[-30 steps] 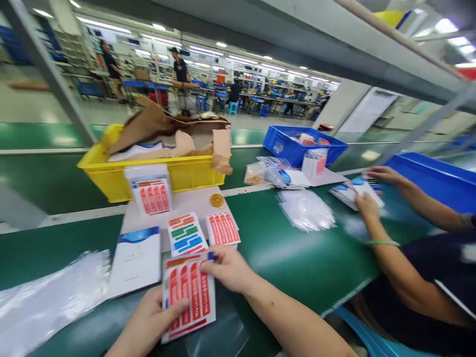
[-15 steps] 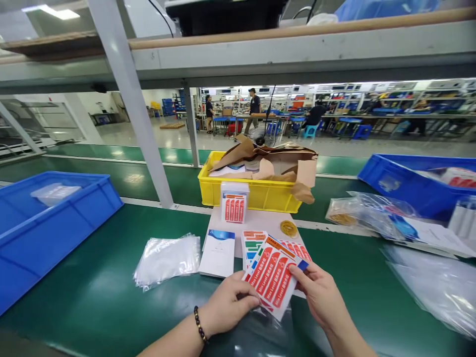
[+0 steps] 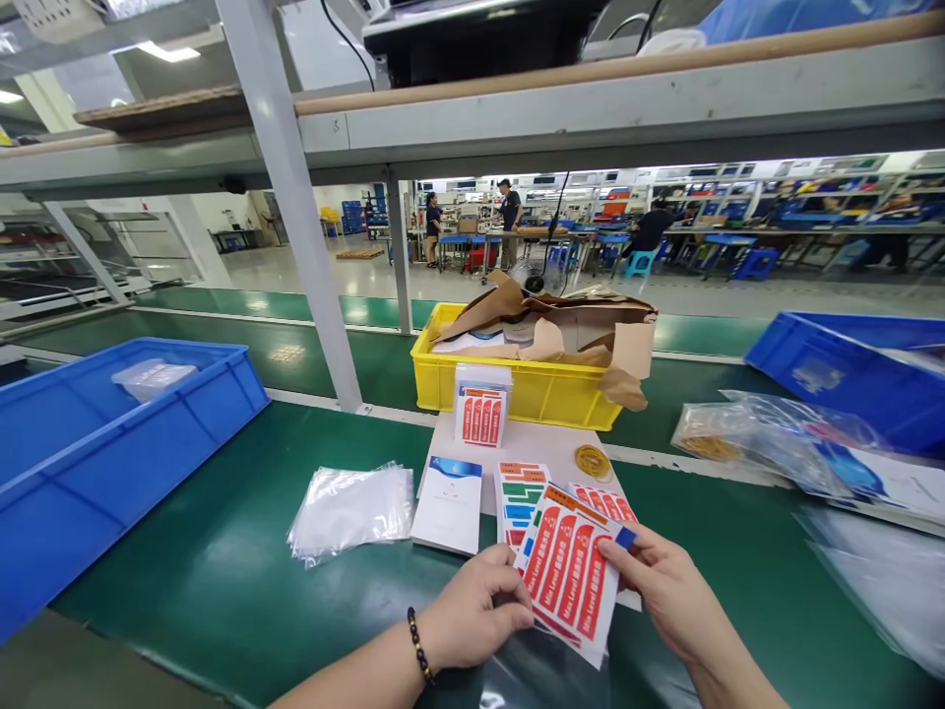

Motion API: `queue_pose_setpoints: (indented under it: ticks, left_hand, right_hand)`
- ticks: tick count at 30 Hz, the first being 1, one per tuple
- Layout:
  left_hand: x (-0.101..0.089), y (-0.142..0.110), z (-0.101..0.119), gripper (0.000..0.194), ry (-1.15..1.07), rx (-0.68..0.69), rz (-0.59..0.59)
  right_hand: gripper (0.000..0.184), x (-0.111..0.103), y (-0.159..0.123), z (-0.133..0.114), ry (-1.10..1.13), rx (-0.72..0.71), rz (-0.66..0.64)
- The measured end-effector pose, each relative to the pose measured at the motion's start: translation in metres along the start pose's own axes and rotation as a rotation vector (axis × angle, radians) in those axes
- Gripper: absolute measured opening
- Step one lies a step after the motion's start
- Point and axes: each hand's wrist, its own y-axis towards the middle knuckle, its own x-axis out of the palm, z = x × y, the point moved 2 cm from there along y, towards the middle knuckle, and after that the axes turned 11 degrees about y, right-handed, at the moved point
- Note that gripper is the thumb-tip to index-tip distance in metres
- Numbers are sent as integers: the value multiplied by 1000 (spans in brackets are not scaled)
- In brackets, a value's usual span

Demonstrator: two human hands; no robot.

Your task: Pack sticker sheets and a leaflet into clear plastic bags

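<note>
Sticker sheets (image 3: 572, 571) with red "Max Level" and "Min Level" labels are held tilted above the table edge. My right hand (image 3: 664, 581) pinches them at the upper right corner, thumb on top. Closed at their lower left edge is my left hand (image 3: 483, 606), wearing a bead bracelet; its fingertips are partly hidden. Beneath the hands lies a clear plastic bag (image 3: 546, 679). Just behind are a sheet of coloured stickers (image 3: 521, 492) and more red sticker sheets (image 3: 605, 500). A stack of white booklets (image 3: 448, 507) with blue tops sits left of them.
Clear bags (image 3: 352, 512) lie left of the booklets. Rubber bands (image 3: 593, 462) and an upright pack of stickers (image 3: 481, 414) stand before a yellow bin (image 3: 517, 389). Blue bins (image 3: 133, 433) flank both sides. A shelf beam (image 3: 591, 108) crosses overhead; people stand far behind.
The camera view has shifted, so the scene sits further right. Both hands keep hold of the sticker sheets, with little change in their grip.
</note>
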Motion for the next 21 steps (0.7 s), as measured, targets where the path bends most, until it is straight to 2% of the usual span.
queue_pose_setpoints:
  ticks: [4, 8, 11, 14, 17, 19, 21]
  left_hand:
    - [1, -1, 0, 6, 8, 13, 13]
    - [1, 1, -7, 8, -12, -40, 84]
    - [0, 2, -10, 10, -33, -67, 126]
    - [-1, 3, -9, 11, -45, -53, 161]
    - [-2, 3, -5, 11, -67, -40, 213]
    - [-2, 2, -4, 13, -91, -46, 249]
    - [-1, 2, -4, 14, -108, -52, 272]
  right_hand:
    - [30, 13, -3, 10, -67, 27, -128]
    - [48, 28, -7, 14, -13, 3, -115]
    - [58, 28, -8, 10, -78, -6, -166]
    - [40, 25, -8, 8, -323, -77, -277]
    - [23, 28, -12, 11, -570, -180, -509]
    - [19, 31, -14, 15, -624, -219, -604]
    - [16, 32, -15, 17, -618, -215, -614]
